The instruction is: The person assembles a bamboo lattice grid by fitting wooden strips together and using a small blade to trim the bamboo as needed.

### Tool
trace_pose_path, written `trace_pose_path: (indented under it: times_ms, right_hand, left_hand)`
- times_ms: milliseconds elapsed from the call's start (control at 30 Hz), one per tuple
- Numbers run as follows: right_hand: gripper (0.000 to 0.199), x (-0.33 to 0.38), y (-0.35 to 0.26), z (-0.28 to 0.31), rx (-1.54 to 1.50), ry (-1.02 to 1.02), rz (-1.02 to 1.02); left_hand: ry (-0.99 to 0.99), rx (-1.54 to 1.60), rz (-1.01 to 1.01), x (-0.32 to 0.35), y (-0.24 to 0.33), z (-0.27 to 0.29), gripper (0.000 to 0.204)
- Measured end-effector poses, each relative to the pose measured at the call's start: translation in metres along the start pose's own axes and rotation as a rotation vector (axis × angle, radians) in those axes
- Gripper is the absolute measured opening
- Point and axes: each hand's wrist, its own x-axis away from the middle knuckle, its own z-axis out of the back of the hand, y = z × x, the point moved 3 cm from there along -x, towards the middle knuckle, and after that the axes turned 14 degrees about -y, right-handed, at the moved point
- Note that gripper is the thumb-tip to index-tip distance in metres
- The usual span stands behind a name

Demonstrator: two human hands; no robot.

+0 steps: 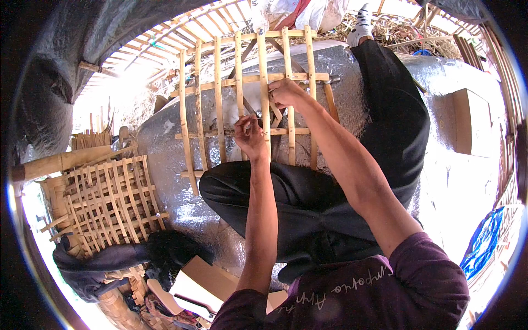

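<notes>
The clearest lettering [333, 289] stands on the front of the dark purple shirt [432, 275] worn by the person: pale, slanting, handwriting-like script in more than one line, running across the chest along the lower edge of the view, partly lost in the folds of the cloth; at the top, a white sack [328, 14] bears faint reddish marks, too small and washed out to tell whether they are letters

Sunlit slatted wall [220, 21], silvery floor sheet [165, 146]
</notes>
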Motion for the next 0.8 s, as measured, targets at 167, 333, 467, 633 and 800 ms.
trace_pose_path:
  times_ms: [167, 333, 467, 633, 800]
  right_hand:
    - [0.037, 0.007, -0.008, -0.009, -0.094, -0.031, -0.018]
    - [0.033, -0.008, 0.019, 0.013, 0.087, -0.075, 0.135]
    - [0.027, 0.014, 0.0, -0.007, -0.004, 0.029, 0.13]
    - [0.023, 0.035, -0.025, -0.007, 0.253, 0.134, -0.023]
    - [0.034, 0.043, -0.03, -0.013, 0.508, 0.325, 0.01]
  left_hand:
    - [0.024, -0.009, -0.001, 0.001, 0.003, 0.007, 0.013]
    - [-0.004, -0.012, -0.003, -0.001, 0.001, -0.007, 0.013]
    - [0.039, -0.033, 0.0, 0.001, 0.005, 0.008, 0.016]
    - [0.014, 0.017, 0.005, 0.003, 0.006, 0.002, 0.016]
    - [-0.002, 0.009, -0.02, 0.004, 0.007, 0.002, 0.015]
